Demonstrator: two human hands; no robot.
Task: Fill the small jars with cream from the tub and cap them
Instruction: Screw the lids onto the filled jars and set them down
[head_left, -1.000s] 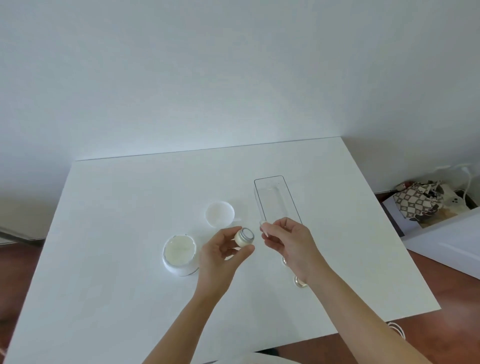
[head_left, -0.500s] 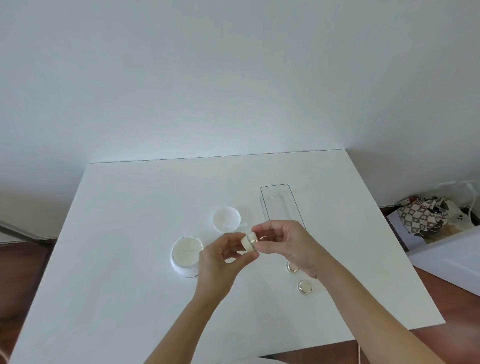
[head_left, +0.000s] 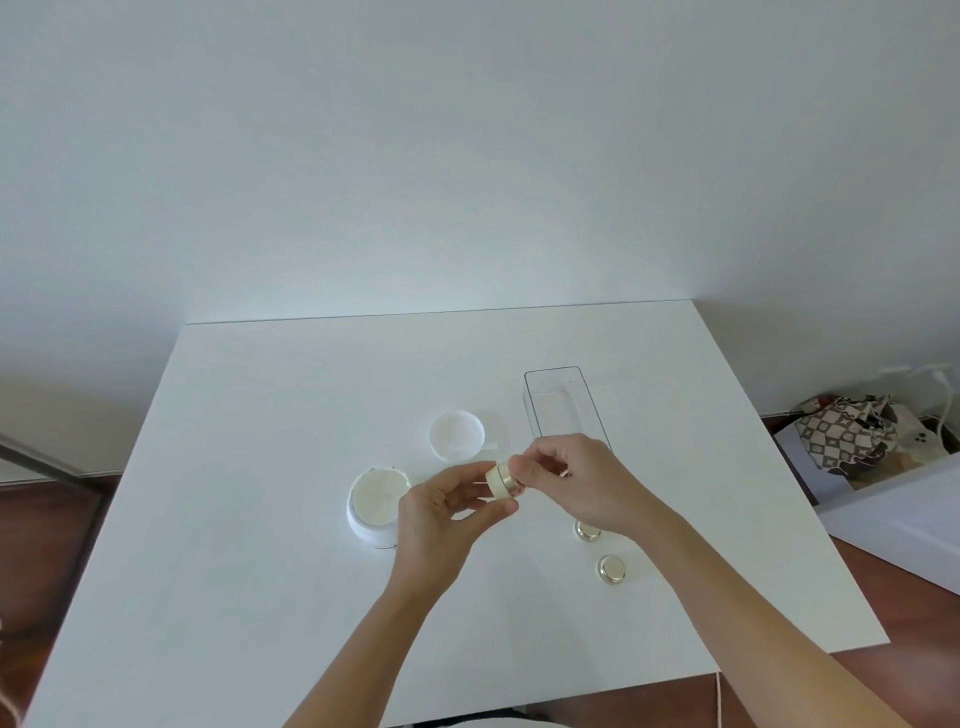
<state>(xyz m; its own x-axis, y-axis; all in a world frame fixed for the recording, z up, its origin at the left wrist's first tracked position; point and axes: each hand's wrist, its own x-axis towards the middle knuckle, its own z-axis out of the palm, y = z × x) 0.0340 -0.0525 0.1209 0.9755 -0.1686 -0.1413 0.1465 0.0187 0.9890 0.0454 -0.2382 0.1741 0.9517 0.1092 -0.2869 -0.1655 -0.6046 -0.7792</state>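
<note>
White desk (head_left: 260, 467) against a plain white wall; brown floor (head_left: 904, 623); patterned bag (head_left: 841, 436) at right. Above the desk, left hand (head_left: 441, 512) grips a small jar (head_left: 501, 480); right hand (head_left: 576, 483) pinches its cap end. Open cream tub (head_left: 376, 501), tub lid (head_left: 457, 434), clear tray (head_left: 563, 405), two capped jars (head_left: 610, 568) rest on the desk.

A smooth matt white table (head_left: 249, 519) is bearing a clear glossy plastic rectangular tray (head_left: 535, 410), a matt white plastic tub (head_left: 363, 525) and two shiny gold metallic round caps (head_left: 611, 568).
</note>
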